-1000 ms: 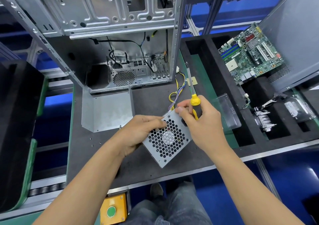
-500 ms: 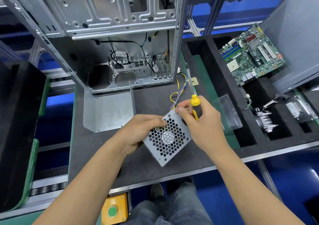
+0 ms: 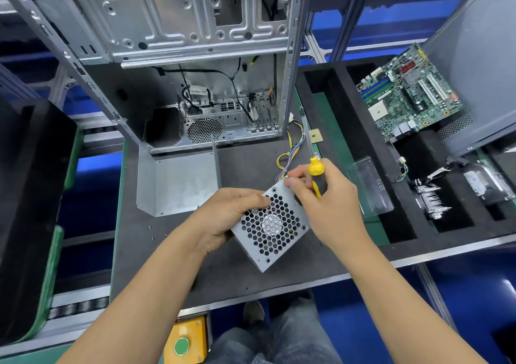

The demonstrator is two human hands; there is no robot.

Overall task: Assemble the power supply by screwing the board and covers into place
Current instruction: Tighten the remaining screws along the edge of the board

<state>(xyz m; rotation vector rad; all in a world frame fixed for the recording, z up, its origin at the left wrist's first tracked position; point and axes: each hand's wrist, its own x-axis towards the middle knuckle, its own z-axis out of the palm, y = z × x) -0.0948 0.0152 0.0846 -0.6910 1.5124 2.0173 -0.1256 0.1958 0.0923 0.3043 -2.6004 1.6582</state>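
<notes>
Left hand [image 3: 226, 218] grips the left side of the supply [image 3: 272, 228], thumb curled onto the mesh face, box held tilted near the mat's [image 3: 173, 252] front edge, mid-width. Right hand [image 3: 326, 204] is closed round the screwdriver [image 3: 317, 178] handle, shaft pointing up and away toward the far edge, while its fingertips [image 3: 291, 180] pinch at the supply's far corner; a screw there cannot be made out. Judgement: the tip faces away from the box, so the driver must be flipped before driving; right hand is nearer that corner.

Clear plastic tray [image 3: 372, 186], right of the hands: embossed lettering, apparently "BASE". Other labels are too small to read.
</notes>
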